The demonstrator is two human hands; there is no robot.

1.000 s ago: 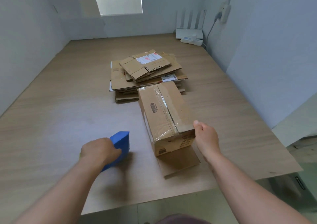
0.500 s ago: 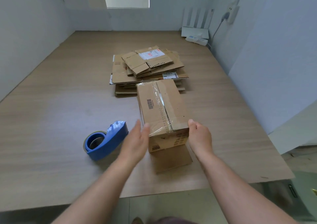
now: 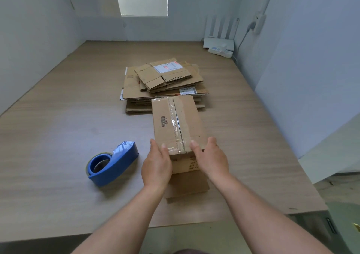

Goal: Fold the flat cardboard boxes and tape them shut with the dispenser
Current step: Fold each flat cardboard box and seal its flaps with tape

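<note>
Cardboard box [image 3: 178,125] sits folded on the wooden table [image 3: 58,137], straight ahead of us. Its long axis runs away from us, and its far end almost meets the stack of flat boxes [image 3: 165,82]. Clear tape runs lengthwise over its top seam. A black barcode sits on the top left panel, with characters too small to read. The print on the near end is also illegible. One flap [image 3: 187,183] lies flat on the table toward us.

Our left hand [image 3: 156,166] and right hand [image 3: 211,159] press the near corners with straight fingers, thumbs on top.

The blue tape dispenser [image 3: 113,163] lies left of them, untouched. The stack carries white labels, one printed in red.
</note>
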